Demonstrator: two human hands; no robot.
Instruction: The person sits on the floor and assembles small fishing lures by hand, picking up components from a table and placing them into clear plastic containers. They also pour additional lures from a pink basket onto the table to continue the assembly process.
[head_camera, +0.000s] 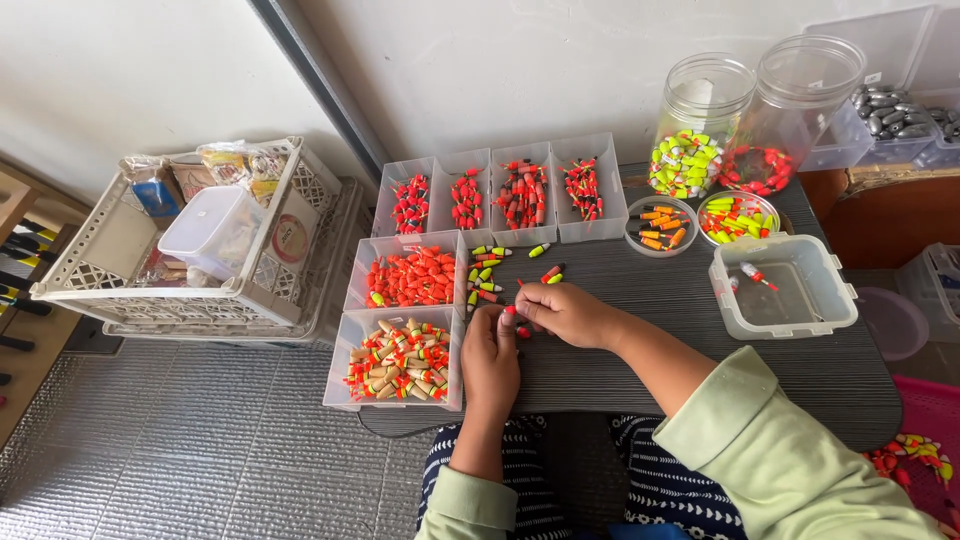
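Small red-tipped float (511, 312): pinched between left hand (490, 362) and right hand (563, 312), both closed on it; long axis hidden; loose floats (487, 272) lie just beyond the fingertips.

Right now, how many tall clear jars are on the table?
2. Both stand at the table's far edge: one jar holds yellow-green floats, the other jar to its right holds red ones. None seems hidden.

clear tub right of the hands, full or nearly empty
Nearly empty: the clear tub has no lid on, and only one small red-and-white float lies inside on its bare floor.
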